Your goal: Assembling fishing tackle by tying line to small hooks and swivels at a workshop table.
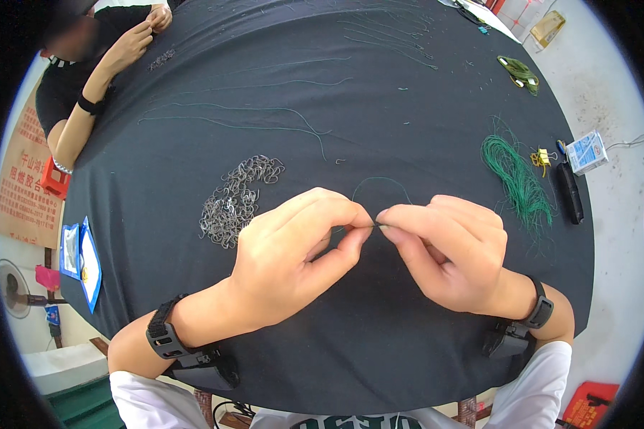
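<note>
Above the middle of the dark tablecloth, my left hand (293,250) and my right hand (458,250) meet almost tip to tip. Both are closed in a pinch on a thin green line (381,179), which loops up in a small arc behind the fingers. Whether a hook sits between the fingertips is too small to tell. Left of my left hand lies a heap of metal fish hooks (229,207), partly behind that hand. One loose hook (340,161) rests just beyond my hands.
A bundle of green line (519,179) lies to the right, by a binder clip (544,159), a black case (569,193) and a small box (587,152). Cut lines (243,109) stretch across the far cloth. A co-worker's hands (132,46) are at the far left; blue packets (86,261) hang near the left edge.
</note>
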A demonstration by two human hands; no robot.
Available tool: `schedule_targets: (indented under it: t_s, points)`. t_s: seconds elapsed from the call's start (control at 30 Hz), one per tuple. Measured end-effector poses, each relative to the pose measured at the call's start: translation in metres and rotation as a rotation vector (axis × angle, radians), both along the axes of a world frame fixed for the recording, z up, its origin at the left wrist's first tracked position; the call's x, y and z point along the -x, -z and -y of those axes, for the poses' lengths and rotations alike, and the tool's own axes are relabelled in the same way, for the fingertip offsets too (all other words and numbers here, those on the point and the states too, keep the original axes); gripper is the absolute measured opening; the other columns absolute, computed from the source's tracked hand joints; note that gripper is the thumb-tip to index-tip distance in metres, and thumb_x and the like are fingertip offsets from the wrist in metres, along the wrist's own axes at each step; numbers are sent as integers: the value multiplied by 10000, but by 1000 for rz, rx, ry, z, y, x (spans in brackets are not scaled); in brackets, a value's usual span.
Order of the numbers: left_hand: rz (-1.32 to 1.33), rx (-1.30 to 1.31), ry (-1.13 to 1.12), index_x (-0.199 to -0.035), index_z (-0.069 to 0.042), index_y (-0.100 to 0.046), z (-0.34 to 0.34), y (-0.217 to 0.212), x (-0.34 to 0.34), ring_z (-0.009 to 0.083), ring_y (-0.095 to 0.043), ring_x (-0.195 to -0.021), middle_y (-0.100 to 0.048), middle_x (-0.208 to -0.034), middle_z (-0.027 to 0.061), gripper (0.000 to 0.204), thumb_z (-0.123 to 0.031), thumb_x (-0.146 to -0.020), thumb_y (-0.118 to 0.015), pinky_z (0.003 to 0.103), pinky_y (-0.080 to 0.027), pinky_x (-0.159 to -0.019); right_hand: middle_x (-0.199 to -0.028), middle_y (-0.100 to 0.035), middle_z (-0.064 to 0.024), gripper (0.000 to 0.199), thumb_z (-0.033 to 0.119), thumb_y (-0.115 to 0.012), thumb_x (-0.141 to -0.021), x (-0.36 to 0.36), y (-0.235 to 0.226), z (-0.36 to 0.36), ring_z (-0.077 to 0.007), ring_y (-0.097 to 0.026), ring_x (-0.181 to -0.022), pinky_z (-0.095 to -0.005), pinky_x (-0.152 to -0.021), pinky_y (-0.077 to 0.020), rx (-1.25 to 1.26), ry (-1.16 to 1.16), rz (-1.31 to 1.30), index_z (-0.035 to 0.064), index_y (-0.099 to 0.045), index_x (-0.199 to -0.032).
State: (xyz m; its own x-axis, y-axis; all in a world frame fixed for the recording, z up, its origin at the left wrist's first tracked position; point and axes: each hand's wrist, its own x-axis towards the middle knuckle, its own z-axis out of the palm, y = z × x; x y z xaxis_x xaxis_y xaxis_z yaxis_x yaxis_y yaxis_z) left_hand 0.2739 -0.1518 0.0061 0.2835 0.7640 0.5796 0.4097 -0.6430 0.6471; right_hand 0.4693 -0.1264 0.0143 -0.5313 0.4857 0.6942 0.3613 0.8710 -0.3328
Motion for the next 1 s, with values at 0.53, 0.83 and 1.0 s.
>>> schedule_targets:
  t_s: [0.53, 0.83, 1.0]
  points:
    - [14, 5, 38, -869, -11, -635, 1, 1, 1, 24, -366, -475, -624, -831, 44, 190, 75, -706, -682, 189, -283, -431, -754, -664, -94, 172, -13, -706, -727, -2, 1, -6, -194, -593, -531, -280, -479, -451, 138, 1, -41, 23, -653, -886]
    - [60, 76, -10, -863, -24, -621, 0, 3, 0, 44, -375, -456, -618, -771, 25, 170, 49, -724, -684, 208, -313, -423, -651, -613, -23, 157, -57, -661, -759, -2, 2, -7, -75, -448, -440, -220, -410, -307, 129, -29, -97, 22, -667, -895]
    - [66, 115, 25, -868, 12, -623, 2, 3, 3, 4, -368, -522, -621, -853, 52, 129, 70, -758, -659, 178, -284, -450, -685, -637, -22, 153, -41, -666, -772, -1, 3, -5, -47, -464, -460, -193, -412, -326, 163, -18, -113, 23, -670, -911]
